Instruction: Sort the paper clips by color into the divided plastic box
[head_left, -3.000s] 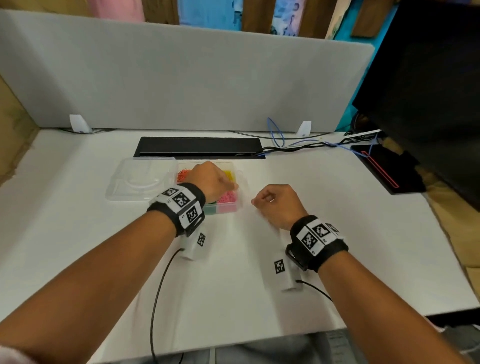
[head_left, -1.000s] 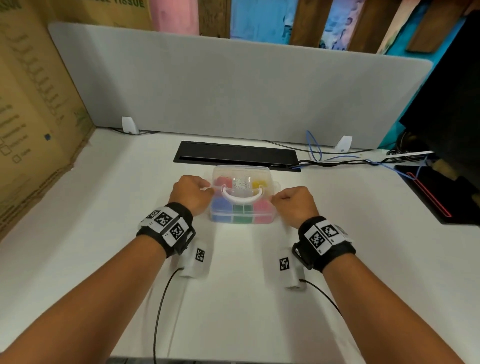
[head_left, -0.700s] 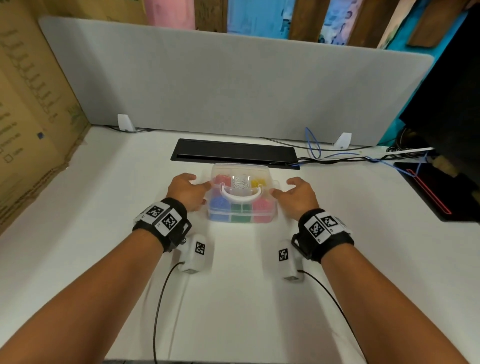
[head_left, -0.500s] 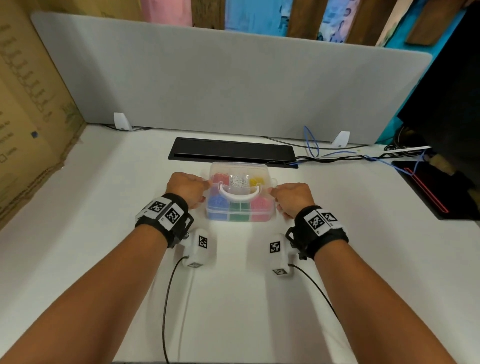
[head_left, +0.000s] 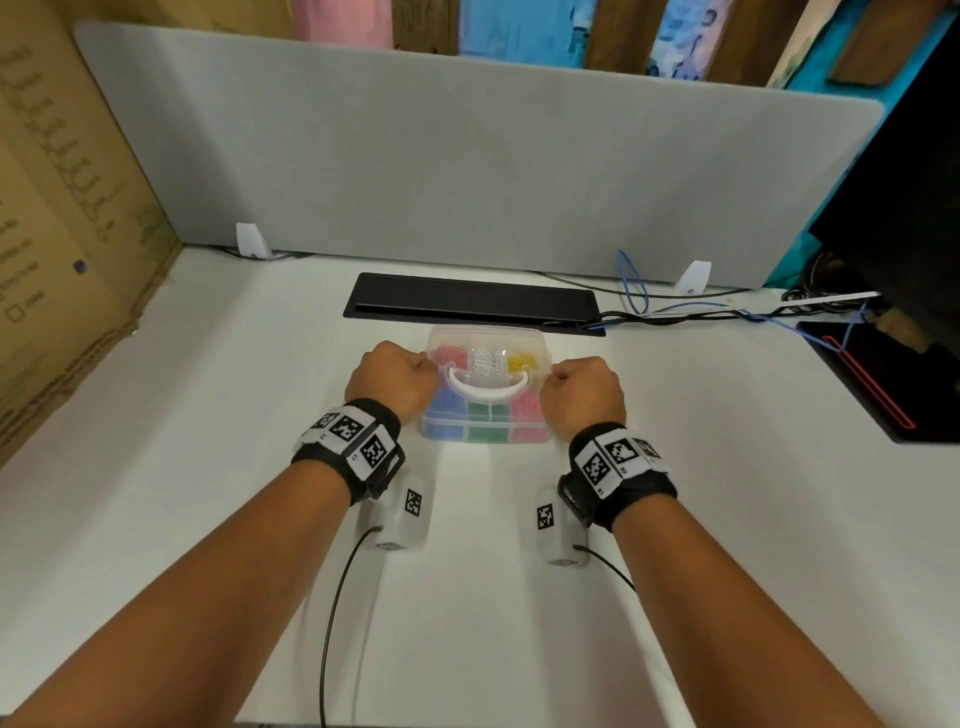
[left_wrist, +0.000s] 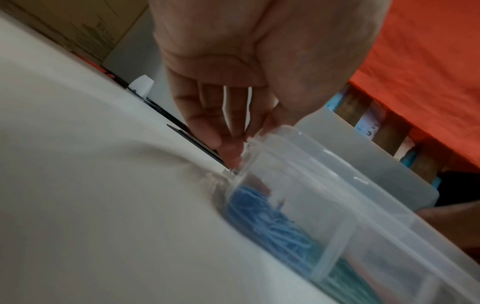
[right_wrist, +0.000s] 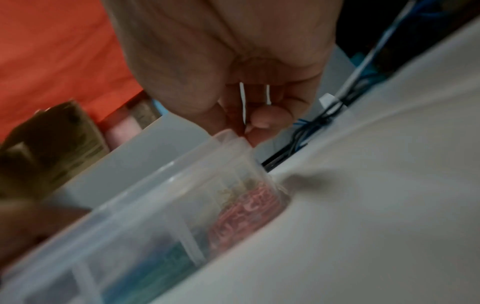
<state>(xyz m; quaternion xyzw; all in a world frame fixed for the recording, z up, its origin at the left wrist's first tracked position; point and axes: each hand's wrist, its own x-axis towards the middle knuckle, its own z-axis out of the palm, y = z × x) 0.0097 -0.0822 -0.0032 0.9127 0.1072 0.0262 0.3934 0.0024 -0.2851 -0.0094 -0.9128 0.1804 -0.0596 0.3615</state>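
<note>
1. The divided plastic box (head_left: 487, 422) stands on the white table (head_left: 675, 493), lid (head_left: 488, 338) on, just in front of the black slot cover (head_left: 472, 301). A white handle (head_left: 491, 388) arcs across the lid.
2. Through the clear plastic, 6 compartments show. The row nearer the slot cover holds red paper clips (head_left: 448, 354), silver paper clips (head_left: 485, 359) and yellow paper clips (head_left: 521, 360); the row farther from it holds blue paper clips (head_left: 445, 406), green paper clips (head_left: 485, 415) and pink paper clips (head_left: 529, 408).
3. The left hand (head_left: 390, 383) sits at the box's left end, fingers curled. In the left wrist view its fingertips (left_wrist: 228, 148) pinch the rim of the lid at the corner above the blue clips.
4. The right hand (head_left: 584, 396) sits at the box's right end, also curled. In the right wrist view its fingertips (right_wrist: 257, 127) grip the lid's edge above the pink clips.
5. Behind the slot cover rises a grey partition (head_left: 467, 156) held by 2 white clips. Right of the slot cover, black and blue cables (head_left: 675, 312) run across the table toward a black pad (head_left: 878, 384) with a red line.
6. Left of the box, well apart, a cardboard box (head_left: 67, 208) stands against the table's edge.
7. Each wrist wears a black band with printed markers.
</note>
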